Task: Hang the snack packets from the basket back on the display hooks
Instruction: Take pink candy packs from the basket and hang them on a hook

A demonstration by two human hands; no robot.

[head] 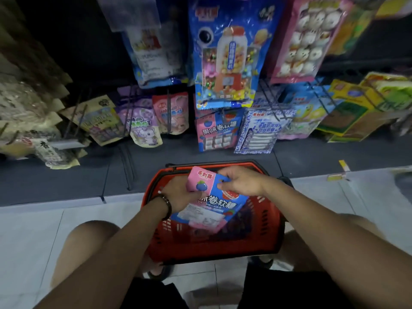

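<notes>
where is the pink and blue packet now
Centre of the head view: the packet, pinched by left hand and right hand, above the red basket.

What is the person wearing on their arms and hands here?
No sleeves or gloves show. The left hand has a dark bracelet at its wrist; the right hand and its wrist wear nothing visible.

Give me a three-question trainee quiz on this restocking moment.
1. True or false: the left hand and right hand both hold the pink-and-blue packet.
2. The red basket sits: A on a shelf, B on the floor, C on a hook.
3. Fill in: a matching packet hangs directly ___ the large blue pack.
Key: 1 true; 2 B; 3 below.
</notes>
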